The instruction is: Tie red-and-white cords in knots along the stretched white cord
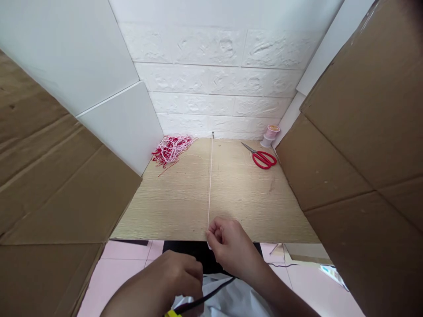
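A pale pink cord (210, 185) runs taut from a small hook (213, 133) at the back edge of the board down to the front. My right hand (229, 242) pinches its near end between thumb and forefinger, just over the board's front edge. My left hand (181, 275) is lower and to the left, in front of the board, with its fingers curled downward. What those fingers hold, if anything, is hidden. Beneath it pass a black cable (211, 296) and a bit of something yellow (172, 313).
A tangle of red and pink cords (172, 149) lies at the back left of the wooden board (175, 198). Red-handled scissors (262, 158) and stacked thread spools (271, 134) sit at the back right. Cardboard panels (66, 176) flank both sides; a white brick-patterned wall (211, 79) stands behind.
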Motion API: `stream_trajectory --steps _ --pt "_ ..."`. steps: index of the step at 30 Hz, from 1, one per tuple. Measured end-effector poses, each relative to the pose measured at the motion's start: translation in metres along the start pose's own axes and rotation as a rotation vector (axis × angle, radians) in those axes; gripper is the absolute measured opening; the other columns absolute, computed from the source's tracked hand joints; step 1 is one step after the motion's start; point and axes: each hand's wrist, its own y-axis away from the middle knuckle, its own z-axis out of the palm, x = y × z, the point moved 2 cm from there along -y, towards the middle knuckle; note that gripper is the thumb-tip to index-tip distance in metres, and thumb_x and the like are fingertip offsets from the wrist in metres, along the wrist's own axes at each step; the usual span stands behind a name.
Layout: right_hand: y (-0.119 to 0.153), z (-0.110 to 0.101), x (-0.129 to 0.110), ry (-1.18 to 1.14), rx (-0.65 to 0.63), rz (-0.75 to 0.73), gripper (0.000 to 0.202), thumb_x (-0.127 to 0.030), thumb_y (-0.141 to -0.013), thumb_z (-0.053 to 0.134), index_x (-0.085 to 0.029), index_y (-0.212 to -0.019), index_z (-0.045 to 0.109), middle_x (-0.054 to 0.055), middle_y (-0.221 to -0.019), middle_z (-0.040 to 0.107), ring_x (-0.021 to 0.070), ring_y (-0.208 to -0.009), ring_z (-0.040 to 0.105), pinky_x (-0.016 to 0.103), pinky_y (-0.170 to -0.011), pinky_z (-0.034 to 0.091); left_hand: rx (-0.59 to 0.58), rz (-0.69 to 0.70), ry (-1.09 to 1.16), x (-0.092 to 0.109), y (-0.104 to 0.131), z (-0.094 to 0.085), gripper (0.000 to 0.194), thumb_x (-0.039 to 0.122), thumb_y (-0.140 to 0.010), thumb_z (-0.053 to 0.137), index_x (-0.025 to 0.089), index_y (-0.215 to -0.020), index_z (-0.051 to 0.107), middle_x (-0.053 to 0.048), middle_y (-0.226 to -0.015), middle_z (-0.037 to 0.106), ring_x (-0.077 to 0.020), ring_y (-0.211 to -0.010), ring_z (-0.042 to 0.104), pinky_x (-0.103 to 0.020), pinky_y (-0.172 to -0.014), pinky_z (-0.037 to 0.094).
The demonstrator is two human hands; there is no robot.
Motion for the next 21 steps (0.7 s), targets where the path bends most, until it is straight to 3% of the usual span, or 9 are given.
stream_trajectory --steps 4,9,12,17,21 --pt "0.004 0.004 0.0 -0.058 0.022 0.024 0.022 -0.028 -0.092 0.051 -0.016 -0.073 0.055 -0.001 -0.059 0.055 0.0073 -0.05 0.045 0.02 -0.044 0.024 0.084 -0.106 0.129 -0.002 0.004 -0.01 0.002 0.021 -0.083 0.066 0.019 -0.083 0.068 -0.003 -0.095 0.065 -0.0121 -0.085 0.058 -0.021 -0.071 0.044" --pt "0.013 0.02 0.001 -0.446 -0.11 0.226 0.024 -0.04 -0.095 0.047 -0.018 -0.084 0.048 -0.003 -0.055 0.055 0.0092 -0.038 0.046 0.017 -0.035 0.029 0.214 -0.231 0.251 -0.015 0.0 -0.016 0.011 0.026 -0.083 0.067 0.016 -0.079 0.066 -0.001 -0.072 0.06 -0.0093 -0.062 0.049 -0.021 -0.055 0.036" --pt "0.02 0.035 0.002 -0.611 -0.113 0.296 0.033 -0.049 -0.09 0.057 -0.018 -0.085 0.047 -0.004 -0.054 0.053 0.0099 -0.036 0.046 0.017 -0.031 0.029 0.273 -0.268 0.274 -0.023 -0.006 -0.018 0.012 0.027 -0.082 0.067 0.015 -0.079 0.066 0.0 -0.067 0.057 -0.0091 -0.06 0.044 -0.021 -0.053 0.033" --pt "0.025 0.054 0.002 -0.739 -0.02 0.311 0.045 -0.059 -0.085 0.062 -0.015 -0.083 0.051 -0.004 -0.051 0.051 0.0073 -0.035 0.041 0.017 -0.034 0.032 0.281 -0.262 0.259 -0.034 -0.018 -0.031 0.019 0.033 -0.086 0.066 0.014 -0.085 0.064 0.002 -0.063 0.047 -0.0092 -0.059 0.042 -0.022 -0.053 0.032" --pt "0.023 0.053 0.0 -0.693 0.013 0.327 0.038 -0.05 -0.087 0.062 -0.014 -0.078 0.052 -0.001 -0.05 0.054 0.0071 -0.036 0.042 0.017 -0.035 0.03 0.253 -0.283 0.234 -0.043 -0.02 -0.044 0.02 0.033 -0.086 0.066 0.014 -0.086 0.062 0.003 -0.062 0.046 -0.0089 -0.058 0.041 -0.022 -0.052 0.031"
